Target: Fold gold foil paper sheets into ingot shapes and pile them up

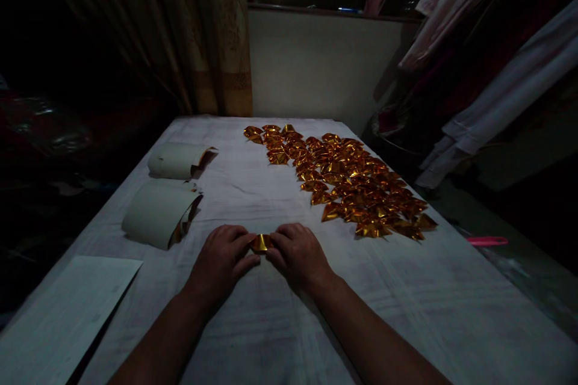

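A small piece of shiny gold foil paper [262, 243] is stretched between my two hands, just above or on the white cloth. My left hand [224, 255] pinches its left end between thumb and fingers. Its right end is gripped by my right hand [295, 252] in the same way. Only the middle of the foil shows; both ends are hidden by fingers. To the right and farther back lies a heap of many folded gold foil pieces [356, 177], with pointed ends, spread in a slanting band.
Two curled pale sheets [156, 213] with a brownish inner side lie at the left. A flat white board or sheet [67, 307] is at the near left. A curtain [217, 30] hangs behind, clothes [506, 90] hang at right, and a pink object [487, 241] lies beyond the right edge.
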{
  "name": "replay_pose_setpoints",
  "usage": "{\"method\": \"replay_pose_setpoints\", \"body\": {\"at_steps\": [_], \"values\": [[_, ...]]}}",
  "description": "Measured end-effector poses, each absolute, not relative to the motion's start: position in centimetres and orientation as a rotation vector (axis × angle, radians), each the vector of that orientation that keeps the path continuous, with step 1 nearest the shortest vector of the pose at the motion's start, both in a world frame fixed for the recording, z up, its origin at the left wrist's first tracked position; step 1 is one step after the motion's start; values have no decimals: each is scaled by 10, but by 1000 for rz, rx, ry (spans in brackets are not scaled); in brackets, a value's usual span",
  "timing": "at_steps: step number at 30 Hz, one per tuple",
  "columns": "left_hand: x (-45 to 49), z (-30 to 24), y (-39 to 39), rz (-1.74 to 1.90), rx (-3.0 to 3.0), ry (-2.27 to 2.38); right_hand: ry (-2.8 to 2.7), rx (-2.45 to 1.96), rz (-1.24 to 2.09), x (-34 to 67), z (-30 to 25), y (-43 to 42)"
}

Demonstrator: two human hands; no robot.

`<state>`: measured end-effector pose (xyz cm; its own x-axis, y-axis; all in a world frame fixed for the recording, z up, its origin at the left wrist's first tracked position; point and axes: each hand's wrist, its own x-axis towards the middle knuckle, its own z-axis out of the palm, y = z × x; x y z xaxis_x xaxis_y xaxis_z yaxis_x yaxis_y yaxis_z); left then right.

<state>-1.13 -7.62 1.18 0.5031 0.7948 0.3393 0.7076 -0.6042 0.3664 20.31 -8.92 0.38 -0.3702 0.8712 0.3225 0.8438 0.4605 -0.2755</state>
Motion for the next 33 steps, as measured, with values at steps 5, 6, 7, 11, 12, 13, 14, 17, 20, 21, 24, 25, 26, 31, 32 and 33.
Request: {"method": "replay_pose_setpoints", "body": {"at_steps": [5, 6, 7, 11, 12, 13, 14, 17, 20, 21, 24, 25, 26, 31, 32, 33], "values": [[-11, 12, -78, 733, 2602, 1273, -2305, -1415, 99, 206, 4, -89], [-10, 12, -78, 739, 2607, 1269, -2310, -1408, 117, 208, 4, -90], [-10, 12, -78, 746, 2609, 1267, -2315, -1399, 140, 209, 5, -90], [-9, 13, -79, 756, 2591, 1270, -2306, -1348, 254, 218, 6, -93], [-9, 13, -79, 748, 2584, 1271, -2293, -1343, 276, 220, 6, -93], [-9, 14, -80, 738, 2577, 1271, -2277, -1344, 294, 221, 5, -93], [-9, 14, -80, 727, 2570, 1275, -2261, -1349, 309, 223, 5, -93], [-9, 15, -80, 697, 2540, 1284, -2231, -1388, 333, 224, 3, -92], [-9, 15, -81, 684, 2508, 1294, -2229, -1445, 316, 222, 5, -92], [-9, 15, -82, 679, 2501, 1299, -2230, -1465, 309, 221, 6, -92], [-8, 14, -82, 663, 2489, 1321, -2241, -1518, 302, 218, 9, -91], [-8, 13, -81, 662, 2491, 1330, -2244, -1537, 300, 217, 9, -91], [-7, 13, -81, 668, 2495, 1340, -2245, -1557, 295, 216, 9, -90], [-6, 8, -80, 711, 2503, 1416, -2211, -1627, 270, 213, 7, -87], [-5, 8, -80, 708, 2505, 1437, -2197, -1629, 272, 213, 6, -86], [-5, 8, -81, 702, 2511, 1456, -2180, -1630, 275, 212, 6, -86]]}}
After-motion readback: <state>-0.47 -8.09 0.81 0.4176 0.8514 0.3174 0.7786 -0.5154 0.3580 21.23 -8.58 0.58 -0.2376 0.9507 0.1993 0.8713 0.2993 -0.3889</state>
